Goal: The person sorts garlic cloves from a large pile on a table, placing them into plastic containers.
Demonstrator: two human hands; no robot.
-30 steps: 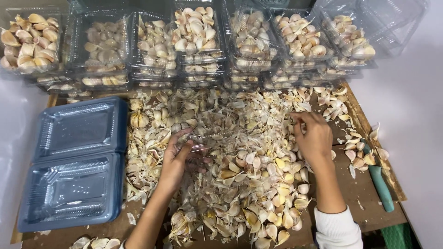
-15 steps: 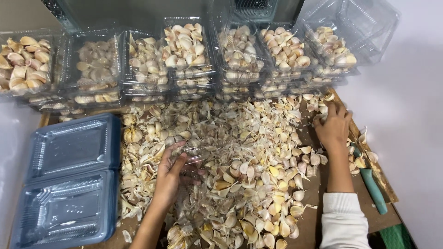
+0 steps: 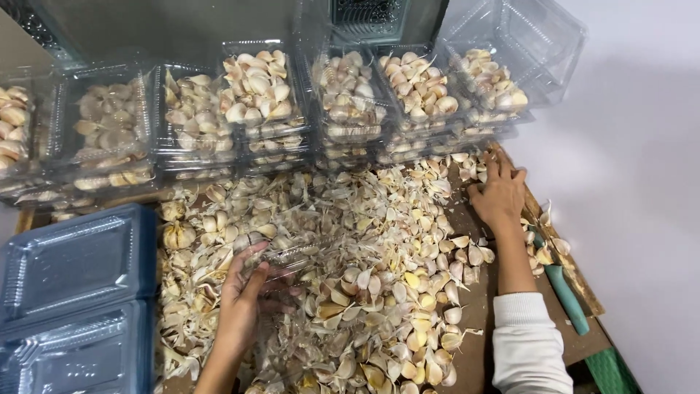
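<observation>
Garlic cloves [image 3: 379, 263] heaped on the board [image 3: 477, 343] at centre, filled clear trays [image 3: 255, 102] stacked behind, empty trays [image 3: 73, 292] left, knife [image 3: 565, 292] right.

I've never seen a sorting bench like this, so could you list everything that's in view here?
garlic cloves: a great many, cream and pale yellow, spread loose with papery skins over the board.
whole garlic bulb: at least one, off-white, at the left of the heap.
cardboard board: one, brown, under the heap.
filled clear trays: about seven stacks, transparent, in a row along the back.
empty clear trays: a few, transparent, back right.
stacked tray packs: two stacks, blue-tinted, at the left.
green-handled tool: one, at the right edge of the board.
clear tray: one, transparent, in the heap.
left hand: holding the clear tray.
right hand: white sleeve, fingers spread on cloves at back right.
</observation>
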